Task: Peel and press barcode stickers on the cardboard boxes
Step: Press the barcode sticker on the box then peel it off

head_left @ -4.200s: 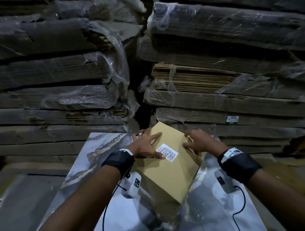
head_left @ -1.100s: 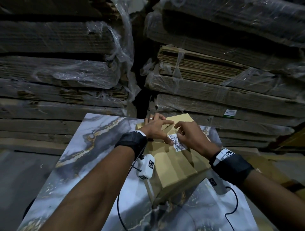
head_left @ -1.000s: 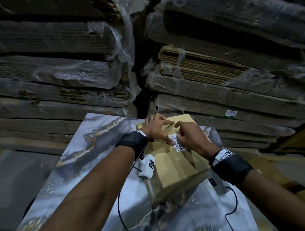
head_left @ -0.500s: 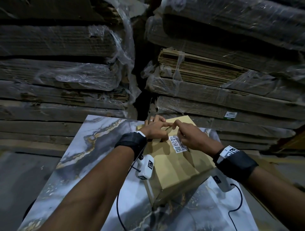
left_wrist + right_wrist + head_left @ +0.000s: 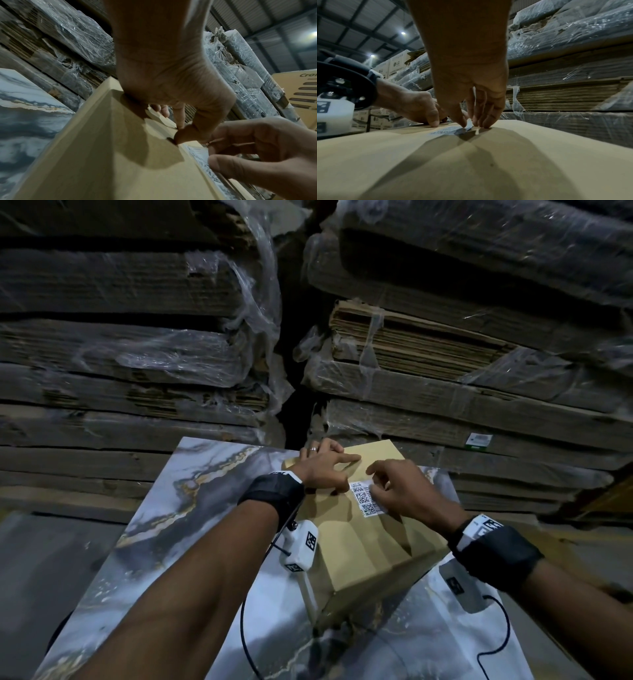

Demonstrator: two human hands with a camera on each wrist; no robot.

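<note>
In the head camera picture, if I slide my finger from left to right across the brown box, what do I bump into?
Left hand → barcode sticker → right hand, all on the cardboard box.

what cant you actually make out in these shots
- Barcode sticker: its print is too small to read in the head view and blurred in both wrist views; the right hand covers its right edge.
- Whether that edge is stuck flat: in the right wrist view a white corner sits raised at the fingertips.
- Cardboard box: far left corner hidden under the left hand.
- Small green-edged label on the stacks: too small.
</note>
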